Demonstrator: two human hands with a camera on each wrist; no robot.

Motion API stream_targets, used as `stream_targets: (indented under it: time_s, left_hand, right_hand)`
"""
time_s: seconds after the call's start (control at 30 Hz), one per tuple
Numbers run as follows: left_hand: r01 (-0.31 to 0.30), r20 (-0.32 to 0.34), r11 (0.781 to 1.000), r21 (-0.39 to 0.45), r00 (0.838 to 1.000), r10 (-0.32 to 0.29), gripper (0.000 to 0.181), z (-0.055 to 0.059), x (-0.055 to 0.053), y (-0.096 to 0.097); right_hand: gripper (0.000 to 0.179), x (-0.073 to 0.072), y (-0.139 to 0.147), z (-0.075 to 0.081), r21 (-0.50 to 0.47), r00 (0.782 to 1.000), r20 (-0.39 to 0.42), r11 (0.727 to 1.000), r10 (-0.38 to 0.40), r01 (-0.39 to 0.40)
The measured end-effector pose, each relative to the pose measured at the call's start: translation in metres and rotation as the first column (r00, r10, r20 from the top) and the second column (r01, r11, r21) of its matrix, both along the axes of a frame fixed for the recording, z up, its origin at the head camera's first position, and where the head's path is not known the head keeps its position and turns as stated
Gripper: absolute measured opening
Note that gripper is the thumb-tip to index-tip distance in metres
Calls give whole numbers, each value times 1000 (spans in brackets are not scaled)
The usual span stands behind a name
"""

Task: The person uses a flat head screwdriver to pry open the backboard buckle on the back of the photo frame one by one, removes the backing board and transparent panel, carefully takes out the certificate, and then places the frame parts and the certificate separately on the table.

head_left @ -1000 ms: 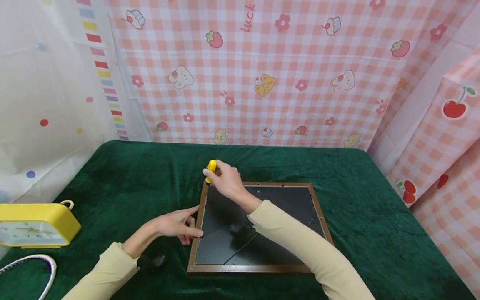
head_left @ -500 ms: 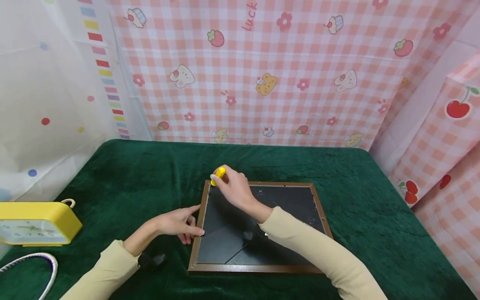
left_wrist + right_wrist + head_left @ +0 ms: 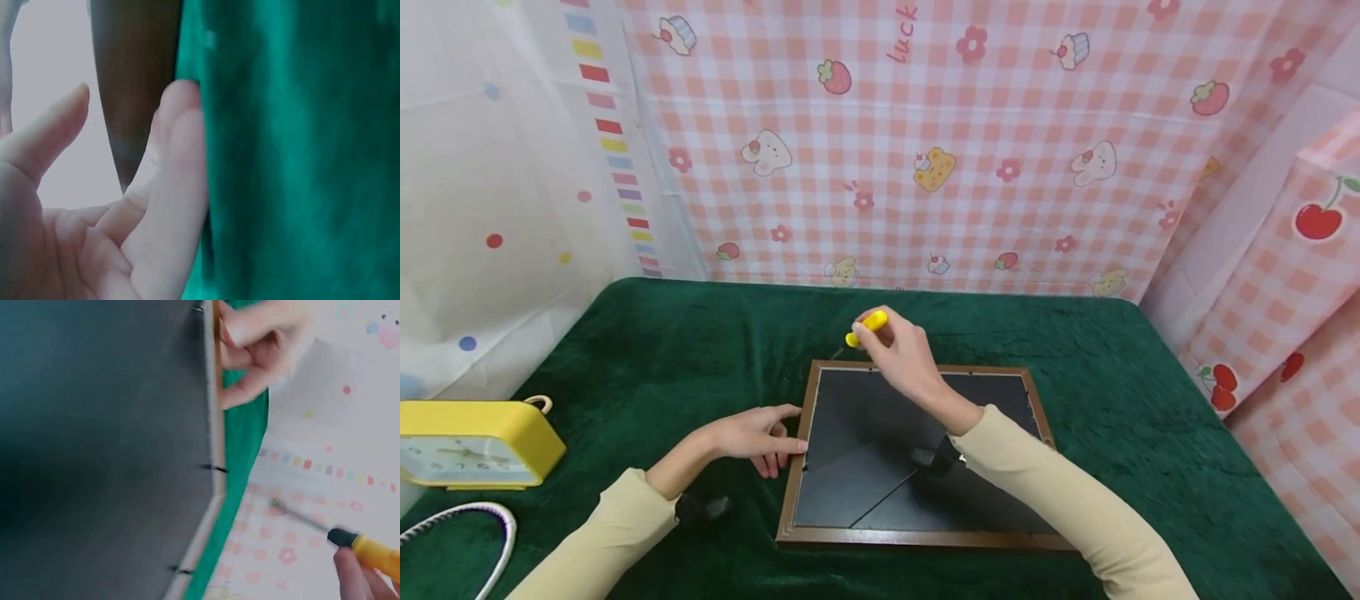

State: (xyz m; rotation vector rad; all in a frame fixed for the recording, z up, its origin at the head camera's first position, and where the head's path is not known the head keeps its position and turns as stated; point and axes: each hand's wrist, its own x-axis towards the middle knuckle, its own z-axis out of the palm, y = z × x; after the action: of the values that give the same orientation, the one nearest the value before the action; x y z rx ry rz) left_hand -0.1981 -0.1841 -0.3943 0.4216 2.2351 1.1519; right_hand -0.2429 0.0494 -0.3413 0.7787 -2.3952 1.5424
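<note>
A brown picture frame [image 3: 910,537] lies face down, showing its black backing board [image 3: 857,442]. My left hand [image 3: 748,435] holds its left rail, thumb over the top and fingers along the outer side; in the left wrist view those fingers [image 3: 178,162] lie beside the brown edge. My right hand [image 3: 906,354] grips a yellow-handled screwdriver [image 3: 876,320] above the far rail. Its thin metal shaft points down and left, apart from the frame. Small dark tabs [image 3: 215,469] stick out along the rail in the right wrist view.
Dark green cloth [image 3: 700,350] covers the table. At the left stand a yellow clock [image 3: 482,442] and a white looped cord [image 3: 505,533]. A pink checked curtain [image 3: 880,167] hangs behind the table's far edge.
My right hand has lifted the screwdriver from the frame's far left corner and moved right, tilting the handle over to the right. My left thumb has slid slightly up the left rail.
</note>
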Motion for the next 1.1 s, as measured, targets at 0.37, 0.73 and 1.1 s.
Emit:
stream_targets:
  time_s: [0.37, 0.73, 1.1]
  left_hand:
    - [-91, -182, 996, 7, 979, 91, 65, 2, -56, 4]
    - [-62, -234, 976, -210, 972, 11, 67, 3, -86, 21]
    - [-45, -174, 979, -200, 985, 10, 64, 5, -85, 23]
  right_hand:
    - [41, 28, 42, -35, -333, 771, 556, 933, 309, -134]
    - [45, 61, 41, -53, -409, 659, 633, 898, 407, -162]
    - [44, 72, 38, -59, -445, 657, 646, 891, 388, -88]
